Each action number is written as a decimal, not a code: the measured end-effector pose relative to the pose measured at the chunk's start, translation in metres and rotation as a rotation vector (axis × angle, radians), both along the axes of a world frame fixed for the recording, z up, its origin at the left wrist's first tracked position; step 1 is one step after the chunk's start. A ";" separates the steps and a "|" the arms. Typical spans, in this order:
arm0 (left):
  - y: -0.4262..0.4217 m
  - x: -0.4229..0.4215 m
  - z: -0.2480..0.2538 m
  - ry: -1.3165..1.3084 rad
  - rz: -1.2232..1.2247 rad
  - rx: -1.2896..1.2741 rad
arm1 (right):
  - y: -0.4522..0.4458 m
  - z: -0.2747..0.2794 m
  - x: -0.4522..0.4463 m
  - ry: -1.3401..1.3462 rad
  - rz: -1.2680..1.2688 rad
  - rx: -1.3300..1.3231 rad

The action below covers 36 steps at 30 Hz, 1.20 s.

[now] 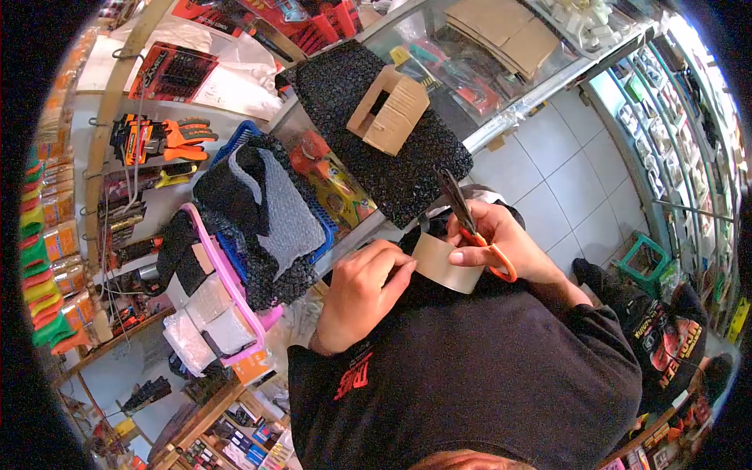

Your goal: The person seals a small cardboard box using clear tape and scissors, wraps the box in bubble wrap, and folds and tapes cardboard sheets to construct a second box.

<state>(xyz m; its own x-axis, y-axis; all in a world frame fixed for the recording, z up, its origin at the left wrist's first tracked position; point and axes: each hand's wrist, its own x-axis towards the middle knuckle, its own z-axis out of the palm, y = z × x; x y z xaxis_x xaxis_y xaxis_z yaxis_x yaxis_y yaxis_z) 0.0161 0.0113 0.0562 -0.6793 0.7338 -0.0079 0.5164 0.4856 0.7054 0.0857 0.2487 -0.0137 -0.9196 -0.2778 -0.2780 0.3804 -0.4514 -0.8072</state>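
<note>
Black shirt [462, 360], short-sleeved, red lettering on its left front. Tan tape roll [445, 268], one, wide, upheld before the shirt, just short of the near edge of the glass-topped counter [513, 117]. Left hand [364, 290]: fingers curled, thumb and forefinger nearly together at the roll's left side; whether they grip a tape end cannot be told. Right hand [505, 239]: fingers closed round orange-handled scissors [459, 202], thumb laid on the roll, dark blades pointing away from the body. Blue basket [324, 222], beside the counter's left edge, heaped with black and clear wrapping [286, 219]. Black bubble wrap [329, 94], one sheet, spread over the counter's near end and reaching its right edge. Cardboard piece [406, 117], brown, folded, with a cut-out, lying on the sheet. Flat cardboard sheets [505, 31], brown, stacked, toward the counter's far end.
</note>
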 end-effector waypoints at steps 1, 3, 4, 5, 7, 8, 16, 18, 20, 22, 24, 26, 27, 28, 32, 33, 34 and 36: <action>0.000 0.000 0.000 0.014 -0.009 -0.006 | 0.000 0.000 0.000 0.001 0.000 0.004; 0.001 0.001 0.001 0.042 -0.024 -0.017 | -0.001 -0.001 0.000 0.005 -0.002 0.008; 0.001 0.001 0.000 0.042 -0.026 -0.020 | -0.001 -0.002 -0.001 0.007 -0.003 0.009; 0.000 0.002 -0.001 0.041 -0.028 -0.023 | -0.002 -0.002 -0.001 0.009 -0.004 0.009; 0.000 0.002 -0.004 0.045 -0.021 -0.031 | -0.004 -0.003 -0.003 0.015 -0.017 -0.004; 0.000 0.003 -0.005 0.048 -0.013 -0.036 | -0.005 -0.003 -0.003 0.018 -0.025 -0.010; -0.007 -0.008 -0.021 0.180 0.197 -0.098 | 0.000 0.005 -0.008 -0.010 0.054 0.034; -0.007 -0.009 -0.018 0.007 0.178 0.004 | 0.001 0.006 -0.007 -0.019 0.042 0.038; -0.001 -0.008 -0.011 -0.152 0.156 0.122 | 0.000 0.000 -0.008 -0.002 0.013 0.019; 0.003 -0.007 -0.014 -0.222 0.168 0.129 | 0.001 0.001 -0.008 -0.015 0.027 0.023; 0.002 -0.008 -0.023 -0.271 0.142 0.144 | 0.003 0.003 -0.008 -0.032 0.039 0.031; -0.002 -0.006 -0.041 -0.333 0.152 0.215 | 0.005 0.005 -0.007 -0.051 0.054 0.040; -0.003 -0.005 -0.045 -0.363 0.159 0.250 | 0.003 0.006 -0.008 -0.039 0.028 0.029; -0.002 -0.005 -0.043 -0.376 0.160 0.255 | 0.001 0.007 -0.010 -0.026 0.003 0.017; 0.000 -0.004 -0.041 -0.357 0.150 0.254 | 0.000 0.006 -0.011 -0.017 -0.022 0.000; 0.000 -0.005 -0.042 -0.336 0.143 0.247 | -0.001 0.005 -0.011 -0.017 -0.017 0.001; 0.000 -0.005 -0.041 -0.305 0.140 0.239 | 0.000 0.003 -0.011 -0.017 -0.014 0.001; 0.002 -0.004 -0.039 -0.244 0.133 0.222 | 0.002 0.002 -0.011 -0.019 0.012 0.004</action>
<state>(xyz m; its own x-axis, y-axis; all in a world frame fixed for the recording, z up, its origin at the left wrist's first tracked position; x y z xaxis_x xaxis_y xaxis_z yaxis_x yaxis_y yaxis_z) 0.0123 0.0134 0.0169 -0.7665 0.6414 -0.0316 0.2625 0.3578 0.8961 0.0746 0.2509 -0.0113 -0.9109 -0.2870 -0.2964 0.4006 -0.4434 -0.8018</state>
